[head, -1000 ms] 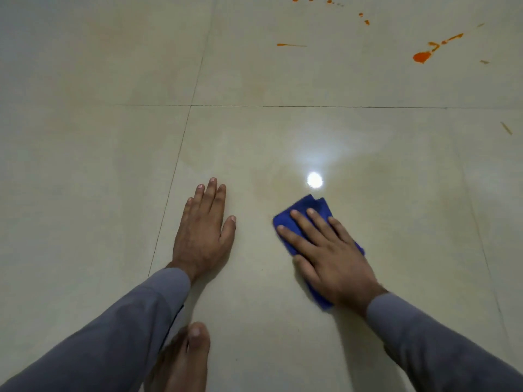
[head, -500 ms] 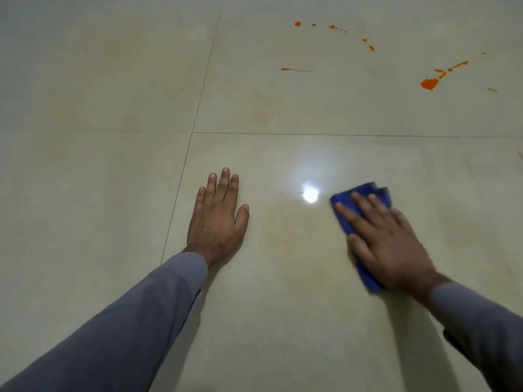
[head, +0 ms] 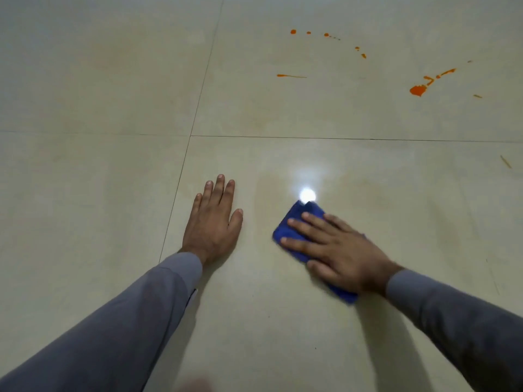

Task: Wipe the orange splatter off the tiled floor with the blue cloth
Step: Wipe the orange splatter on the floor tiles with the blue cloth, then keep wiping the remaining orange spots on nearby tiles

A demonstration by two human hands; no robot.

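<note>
My right hand [head: 336,250] lies flat on a folded blue cloth [head: 294,219] and presses it onto the glossy beige tiled floor [head: 283,321]. My left hand [head: 212,224] rests palm down on the same tile, to the left of the cloth, holding nothing. Orange splatter marks the far tile: a large blot [head: 417,90] at the upper right, a thin streak [head: 291,76] and an arc of small drops [head: 293,31]. One faint orange streak [head: 505,161] sits at the right edge. The cloth is well short of all these marks.
A bright light reflection [head: 307,195] glares on the floor just beyond the cloth. Dark grout lines [head: 339,138] separate the large tiles. Both grey sleeves reach in from the bottom edge.
My right hand slid the cloth out to the right, then back left toward my left hand. The view tilted up, so more of the splatter shows.
</note>
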